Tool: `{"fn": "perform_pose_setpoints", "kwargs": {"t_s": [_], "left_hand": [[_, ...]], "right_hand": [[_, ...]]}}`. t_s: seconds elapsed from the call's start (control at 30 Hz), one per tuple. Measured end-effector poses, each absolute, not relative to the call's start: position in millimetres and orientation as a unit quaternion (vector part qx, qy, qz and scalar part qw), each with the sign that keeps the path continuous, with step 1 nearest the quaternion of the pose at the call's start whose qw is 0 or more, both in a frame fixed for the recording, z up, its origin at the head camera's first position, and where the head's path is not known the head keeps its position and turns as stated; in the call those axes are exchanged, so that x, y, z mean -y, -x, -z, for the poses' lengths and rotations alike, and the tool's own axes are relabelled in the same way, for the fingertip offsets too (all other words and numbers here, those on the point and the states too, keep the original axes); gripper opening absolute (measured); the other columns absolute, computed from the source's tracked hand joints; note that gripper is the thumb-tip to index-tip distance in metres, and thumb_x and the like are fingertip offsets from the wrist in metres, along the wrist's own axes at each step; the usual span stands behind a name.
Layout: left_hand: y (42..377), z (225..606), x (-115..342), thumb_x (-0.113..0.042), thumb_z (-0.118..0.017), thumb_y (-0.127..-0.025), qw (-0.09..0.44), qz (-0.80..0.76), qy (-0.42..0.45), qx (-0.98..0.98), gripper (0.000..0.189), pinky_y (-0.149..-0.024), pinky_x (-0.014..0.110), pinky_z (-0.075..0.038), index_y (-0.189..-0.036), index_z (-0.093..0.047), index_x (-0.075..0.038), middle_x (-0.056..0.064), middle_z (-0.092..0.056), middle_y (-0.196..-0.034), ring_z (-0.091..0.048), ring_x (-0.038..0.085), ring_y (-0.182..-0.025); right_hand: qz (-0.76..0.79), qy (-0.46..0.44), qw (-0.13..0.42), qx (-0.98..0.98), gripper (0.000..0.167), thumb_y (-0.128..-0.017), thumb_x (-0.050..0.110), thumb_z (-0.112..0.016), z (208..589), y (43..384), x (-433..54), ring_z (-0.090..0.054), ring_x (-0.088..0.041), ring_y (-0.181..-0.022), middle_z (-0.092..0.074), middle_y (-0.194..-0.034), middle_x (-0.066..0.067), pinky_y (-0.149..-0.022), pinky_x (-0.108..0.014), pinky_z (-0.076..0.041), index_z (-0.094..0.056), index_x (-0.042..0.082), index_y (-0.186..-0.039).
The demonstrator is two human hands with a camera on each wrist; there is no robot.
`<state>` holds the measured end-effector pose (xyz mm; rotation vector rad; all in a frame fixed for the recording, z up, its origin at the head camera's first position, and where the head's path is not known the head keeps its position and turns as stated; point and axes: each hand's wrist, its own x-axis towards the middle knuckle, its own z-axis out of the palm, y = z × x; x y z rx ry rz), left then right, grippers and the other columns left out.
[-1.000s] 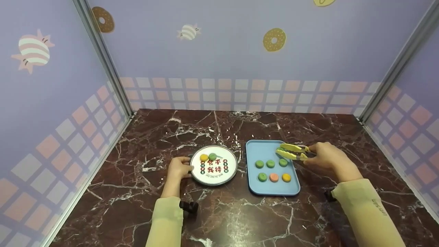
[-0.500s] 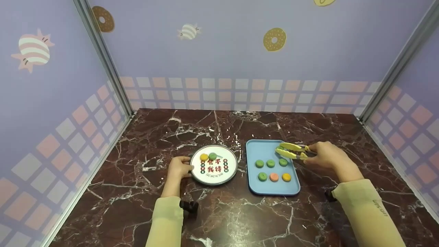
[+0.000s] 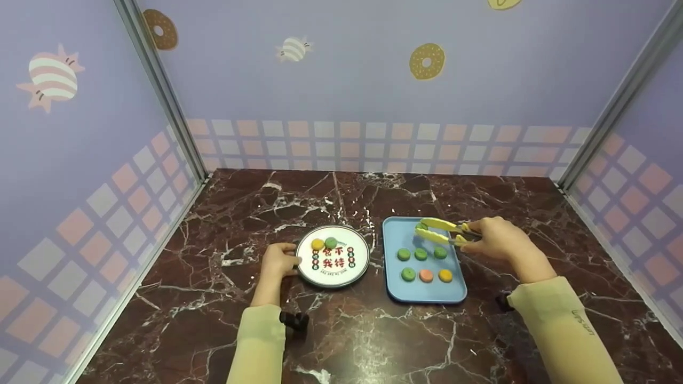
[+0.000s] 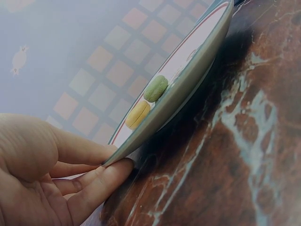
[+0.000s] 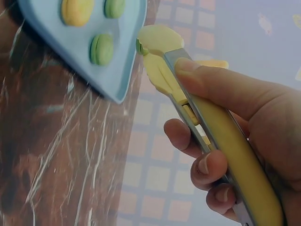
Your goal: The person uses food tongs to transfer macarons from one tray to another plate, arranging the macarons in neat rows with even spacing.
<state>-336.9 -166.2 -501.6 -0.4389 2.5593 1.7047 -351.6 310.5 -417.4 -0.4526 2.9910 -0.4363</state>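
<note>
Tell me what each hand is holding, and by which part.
The left hand pinches the plate by its rim. The right hand grips the yellow tongs by the handles; their tips hold a green macaron.

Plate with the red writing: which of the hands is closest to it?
Left. The left hand pinches the rim of the plate, while the right hand is farther off, holding tongs across the tray.

Plate (image 3: 341, 277) reads "食不我待" & R sleeve (image 3: 560, 330) txt unclear.
</note>
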Motion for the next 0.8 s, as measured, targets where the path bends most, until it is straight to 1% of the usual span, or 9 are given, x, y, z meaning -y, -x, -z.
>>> {"fn": "perform_pose_setpoints", "kwargs": {"t_s": [0.13,0.23,0.27,0.37,0.57,0.7,0.73,0.8], "left_hand": [[337.0,501.0,166.0,0.011,-0.069,-0.095,0.019,-0.548,0.14,-0.824,0.046,-0.069,0.033,-0.068,-0.14,-0.059,0.015,0.036,-0.062,-0.134,-0.072,0.043,-0.102],[336.8,500.9,166.1,0.011,-0.069,-0.095,0.019,-0.548,0.14,-0.824,0.046,-0.07,0.033,-0.068,-0.14,-0.059,0.015,0.036,-0.062,-0.134,-0.072,0.043,-0.103],[336.7,501.0,166.2,0.011,-0.069,-0.095,0.019,-0.548,0.14,-0.824,0.046,-0.07,0.033,-0.068,-0.14,-0.059,0.015,0.036,-0.062,-0.134,-0.072,0.043,-0.102],[336.3,500.7,166.2,0.012,-0.069,-0.094,0.02,-0.549,0.14,-0.824,0.046,-0.069,0.033,-0.068,-0.139,-0.059,0.015,0.036,-0.062,-0.133,-0.073,0.043,-0.1],[336.6,500.7,166.8,0.012,-0.069,-0.094,0.026,-0.557,0.142,-0.818,0.047,-0.067,0.031,-0.068,-0.14,-0.059,0.015,0.036,-0.062,-0.134,-0.073,0.04,-0.098],[337.0,501.0,166.9,0.013,-0.068,-0.094,0.024,-0.56,0.14,-0.816,0.047,-0.067,0.032,-0.068,-0.139,-0.059,0.016,0.037,-0.062,-0.133,-0.073,0.041,-0.099],[336.8,500.8,166.9,0.013,-0.068,-0.093,0.024,-0.561,0.139,-0.816,0.047,-0.067,0.032,-0.068,-0.139,-0.059,0.016,0.037,-0.062,-0.133,-0.073,0.041,-0.099],[336.5,500.7,166.7,0.013,-0.069,-0.093,0.024,-0.56,0.139,-0.816,0.047,-0.067,0.032,-0.068,-0.139,-0.059,0.016,0.037,-0.062,-0.132,-0.073,0.041,-0.098]], "right_hand": [[0.134,0.157,0.035,-0.978,0.064,-0.092,0.031,-0.085,416.7,351.8,-299.9,-0.07,-0.029,-0.082,-0.075,-0.118,-0.025,-0.068,-0.05,-0.057,-0.065,-0.006,-0.14],[0.135,0.166,0.03,-0.976,0.064,-0.092,0.031,-0.085,415.9,351.8,-291.5,-0.074,-0.034,-0.094,-0.072,-0.125,-0.026,-0.073,-0.053,-0.06,-0.065,-0.004,-0.141],[0.136,0.17,0.028,-0.976,0.064,-0.092,0.031,-0.085,415.7,351.9,-288.7,-0.074,-0.035,-0.095,-0.072,-0.126,-0.026,-0.073,-0.053,-0.06,-0.065,-0.004,-0.141],[0.138,0.181,0.023,-0.974,0.062,-0.091,0.031,-0.085,414.6,351.8,-279.3,-0.074,-0.034,-0.094,-0.073,-0.125,-0.025,-0.072,-0.051,-0.059,-0.067,-0.003,-0.14],[0.133,0.2,0.021,-0.971,0.06,-0.091,0.032,-0.086,412.8,351.2,-258.7,-0.073,-0.029,-0.085,-0.076,-0.118,-0.022,-0.069,-0.048,-0.06,-0.069,-0.002,-0.137],[0.131,0.212,0.022,-0.968,0.059,-0.092,0.033,-0.085,413.3,352.6,-245.4,-0.074,-0.034,-0.093,-0.075,-0.12,-0.023,-0.076,-0.052,-0.062,-0.069,-0.001,-0.138],[0.131,0.214,0.024,-0.968,0.06,-0.092,0.033,-0.085,413.3,352.9,-242.3,-0.074,-0.034,-0.092,-0.075,-0.12,-0.023,-0.077,-0.053,-0.062,-0.069,0.0,-0.139],[0.134,0.213,0.032,-0.967,0.062,-0.093,0.034,-0.084,413.4,353.3,-235.9,-0.075,-0.03,-0.084,-0.077,-0.116,-0.021,-0.075,-0.051,-0.061,-0.067,0.0,-0.141]]}}
